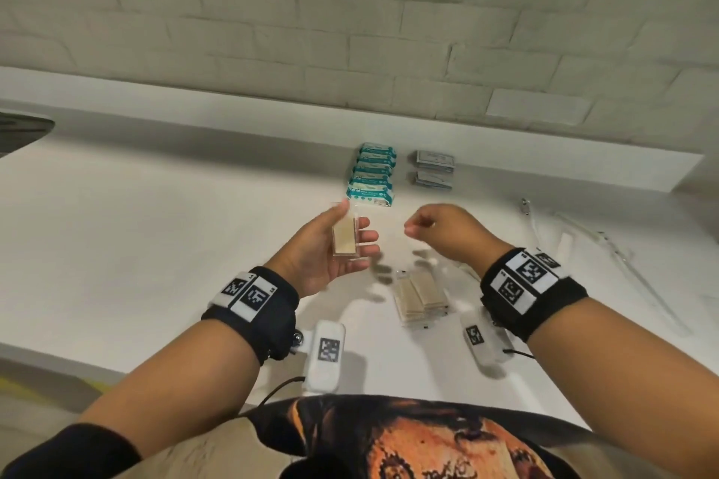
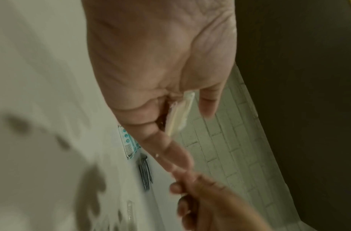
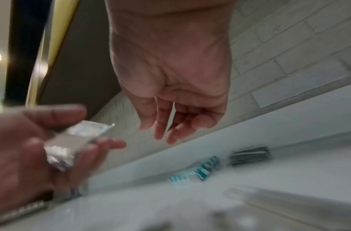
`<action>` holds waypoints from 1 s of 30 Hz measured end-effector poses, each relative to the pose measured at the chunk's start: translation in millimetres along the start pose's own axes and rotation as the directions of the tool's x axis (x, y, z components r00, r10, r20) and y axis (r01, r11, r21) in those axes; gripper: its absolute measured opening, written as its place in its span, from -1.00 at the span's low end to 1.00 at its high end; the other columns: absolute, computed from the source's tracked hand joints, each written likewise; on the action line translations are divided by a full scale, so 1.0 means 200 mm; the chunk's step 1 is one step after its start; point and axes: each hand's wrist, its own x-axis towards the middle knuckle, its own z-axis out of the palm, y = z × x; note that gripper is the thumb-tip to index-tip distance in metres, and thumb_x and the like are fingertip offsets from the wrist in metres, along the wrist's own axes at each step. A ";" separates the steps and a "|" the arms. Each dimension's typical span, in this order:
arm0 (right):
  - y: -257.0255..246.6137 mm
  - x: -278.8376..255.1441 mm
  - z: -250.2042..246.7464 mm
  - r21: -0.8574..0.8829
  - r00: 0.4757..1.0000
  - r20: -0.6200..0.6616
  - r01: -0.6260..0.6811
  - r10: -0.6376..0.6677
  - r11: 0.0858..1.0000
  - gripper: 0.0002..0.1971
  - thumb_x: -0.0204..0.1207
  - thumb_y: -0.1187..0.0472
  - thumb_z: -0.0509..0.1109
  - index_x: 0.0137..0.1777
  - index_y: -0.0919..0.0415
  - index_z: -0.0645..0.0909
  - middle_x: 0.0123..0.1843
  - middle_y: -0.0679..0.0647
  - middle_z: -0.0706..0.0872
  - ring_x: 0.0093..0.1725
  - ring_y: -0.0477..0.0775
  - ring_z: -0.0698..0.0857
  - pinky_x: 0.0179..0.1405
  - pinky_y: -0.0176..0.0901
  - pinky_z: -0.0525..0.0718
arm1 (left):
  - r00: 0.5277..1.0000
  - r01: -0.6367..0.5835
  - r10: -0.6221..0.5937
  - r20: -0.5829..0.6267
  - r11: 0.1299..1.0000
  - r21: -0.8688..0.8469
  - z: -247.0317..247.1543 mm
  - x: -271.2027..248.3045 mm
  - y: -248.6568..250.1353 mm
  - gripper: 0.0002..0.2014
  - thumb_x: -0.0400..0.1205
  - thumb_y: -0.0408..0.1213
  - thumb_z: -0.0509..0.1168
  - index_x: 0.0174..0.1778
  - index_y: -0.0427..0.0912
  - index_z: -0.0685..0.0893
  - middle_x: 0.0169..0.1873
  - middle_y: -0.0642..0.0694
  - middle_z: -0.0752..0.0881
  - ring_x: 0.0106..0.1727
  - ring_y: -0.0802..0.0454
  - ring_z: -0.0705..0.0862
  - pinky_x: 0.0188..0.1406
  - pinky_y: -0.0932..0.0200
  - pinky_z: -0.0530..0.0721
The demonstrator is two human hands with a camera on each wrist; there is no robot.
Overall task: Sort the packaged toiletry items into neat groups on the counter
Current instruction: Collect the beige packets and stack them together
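Note:
My left hand [image 1: 354, 231] is raised above the white counter [image 1: 155, 226], palm up. Its thumb and fingers grip a clear packet with a beige pad inside [image 1: 344, 239], seen edge-on in the left wrist view [image 2: 179, 114]. My right hand [image 1: 418, 227] hovers just right of it with loosely curled fingers [image 3: 160, 131] and holds nothing. Below the hands lies a small pile of the same beige packets [image 1: 420, 297]. A neat row of teal packets [image 1: 371, 175] and a group of grey sachets [image 1: 434, 169] sit near the back ledge.
Long clear-wrapped items [image 1: 607, 249] lie scattered at the right of the counter. A dark sink rim [image 1: 19, 132] shows at the far left. A brick wall [image 1: 350, 31] with a low ledge backs the counter.

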 end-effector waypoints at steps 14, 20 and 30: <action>-0.20 -0.09 -0.04 0.297 0.995 -0.062 0.092 -0.077 0.950 -0.89 0.46 0.31 0.47 -0.13 0.39 0.68 -0.24 0.13 0.65 -0.24 0.08 0.57 -0.20 -0.08 0.56 | 0.974 -0.224 0.222 0.034 0.946 0.235 0.08 0.05 -0.02 -0.82 0.62 -0.44 0.33 0.09 -0.15 0.55 -0.06 -0.17 0.77 -0.07 -0.05 0.78 -0.06 0.07 0.74; -0.17 -0.09 -0.08 0.415 0.997 -0.038 0.073 -0.063 0.907 -0.88 0.44 0.28 0.53 -0.14 0.12 0.63 -0.27 0.04 0.63 -0.29 -0.02 0.55 -0.23 -0.13 0.55 | 0.953 -0.255 0.301 -0.034 0.860 0.443 0.09 0.06 -0.02 -0.88 0.56 -0.47 0.39 -0.12 -0.16 0.65 -0.20 -0.14 0.75 -0.22 0.03 0.73 -0.15 0.14 0.72; -0.06 -0.04 -0.23 -0.257 0.998 -0.045 -0.047 0.036 0.965 -0.89 0.60 0.18 0.33 -0.08 0.15 0.67 -0.08 0.04 0.68 -0.06 0.07 0.61 -0.03 -0.13 0.53 | 0.980 -0.048 0.151 -0.132 0.815 0.577 0.06 0.12 -0.09 -0.94 0.63 -0.24 0.29 -0.07 -0.08 0.68 -0.05 -0.09 0.74 -0.03 -0.05 0.74 0.02 0.03 0.70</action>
